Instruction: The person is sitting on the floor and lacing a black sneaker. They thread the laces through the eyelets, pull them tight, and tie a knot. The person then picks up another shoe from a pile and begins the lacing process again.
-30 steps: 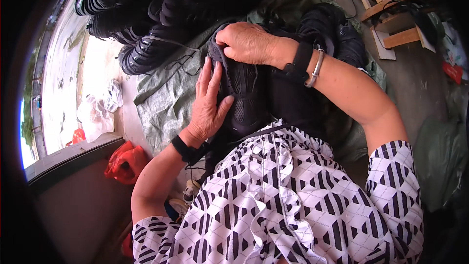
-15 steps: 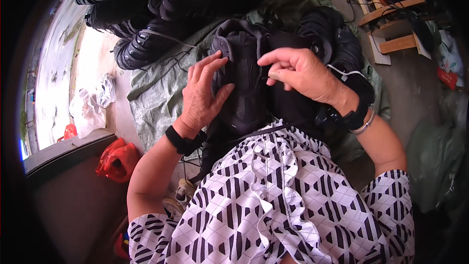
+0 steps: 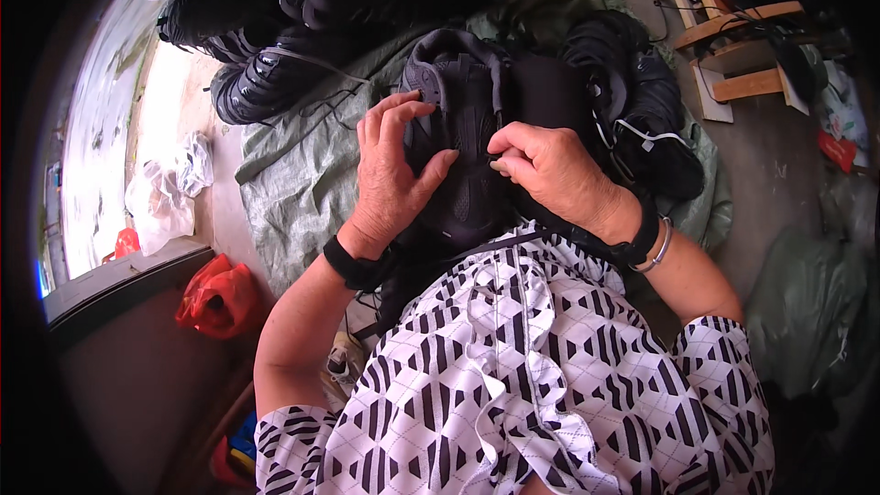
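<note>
Black mesh shoe (image 3: 469, 128) between both hands (image 3: 390, 174) (small toe mark (image 3: 446, 232), unreadable)

Your right grip (image 3: 568, 183) has left the far collar of the black shoe (image 3: 472, 128), where it was a second ago, and come back toward you beside the right edge of the lacing area. Its thumb and forefinger are closer together than half a second ago. Your left grip (image 3: 390, 170) now bends its fingers more, its thumb farther in over the shoe. The shoe's opening and a white cord (image 3: 646, 136) have come into clear view.
</note>
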Motion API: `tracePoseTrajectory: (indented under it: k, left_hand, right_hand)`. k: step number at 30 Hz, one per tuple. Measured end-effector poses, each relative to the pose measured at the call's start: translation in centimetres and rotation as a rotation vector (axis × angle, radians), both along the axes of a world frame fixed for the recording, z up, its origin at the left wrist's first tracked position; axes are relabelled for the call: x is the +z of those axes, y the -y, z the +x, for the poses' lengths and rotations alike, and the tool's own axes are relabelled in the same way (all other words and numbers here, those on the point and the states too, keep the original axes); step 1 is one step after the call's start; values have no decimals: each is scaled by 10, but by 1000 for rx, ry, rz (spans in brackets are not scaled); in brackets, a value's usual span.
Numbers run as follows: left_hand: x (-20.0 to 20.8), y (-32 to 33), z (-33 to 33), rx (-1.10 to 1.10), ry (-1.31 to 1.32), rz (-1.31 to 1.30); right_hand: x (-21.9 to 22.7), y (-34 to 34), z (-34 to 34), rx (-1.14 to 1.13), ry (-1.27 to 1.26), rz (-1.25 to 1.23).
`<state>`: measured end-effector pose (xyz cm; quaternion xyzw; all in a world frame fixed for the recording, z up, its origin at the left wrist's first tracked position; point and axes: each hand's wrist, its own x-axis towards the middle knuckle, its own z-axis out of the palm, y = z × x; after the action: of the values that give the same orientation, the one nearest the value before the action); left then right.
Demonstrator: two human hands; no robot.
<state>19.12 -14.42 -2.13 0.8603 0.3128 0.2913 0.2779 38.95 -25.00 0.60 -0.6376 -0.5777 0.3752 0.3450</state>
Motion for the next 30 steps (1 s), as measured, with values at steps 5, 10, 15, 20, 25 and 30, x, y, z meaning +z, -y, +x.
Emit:
tracePoseTrajectory:
  k: [5,10,15,20,25,30]
  left_hand:
    - [-3,3,1,13,22,-59]
    - [-4,3,1,5,16,-29]
    - [-8,0,1,-10,48,-31]
    - [-10,1,-2,-12,59,-36]
    - [-12,1,-3,-3,48,9]
    - [-11,1,-2,-7,64,-20]
  right_hand:
    - [2,3,-2,-110,-285,-80]
    - [-4,1,-3,-65,103,135]
    - [-13,-5,-9,-91,169,292]
    - [-3,-3,-11,-110,29,111]
    - [-2,0,-10,-149,-298,-78]
    - [-2,5,-10,-177,-363,-120]
